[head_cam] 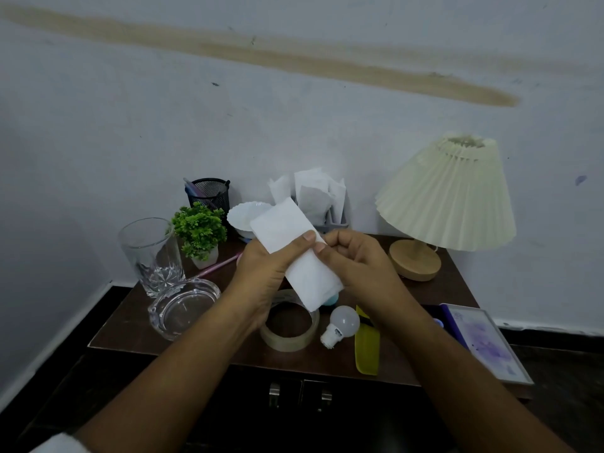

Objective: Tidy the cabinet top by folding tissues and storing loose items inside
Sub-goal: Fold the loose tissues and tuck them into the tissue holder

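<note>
The left hand (261,273) grips a folded white tissue (281,233), thumb laid across its top and fingers curled beneath, while the right hand (356,259) pinches the tissue's edge between thumb and bent forefinger. Both forearms reach forward and meet over the cabinet top (130,325). The tissue is held in the air between the hands, with a tape roll (289,335) and a bulb (341,323) below them.
</note>
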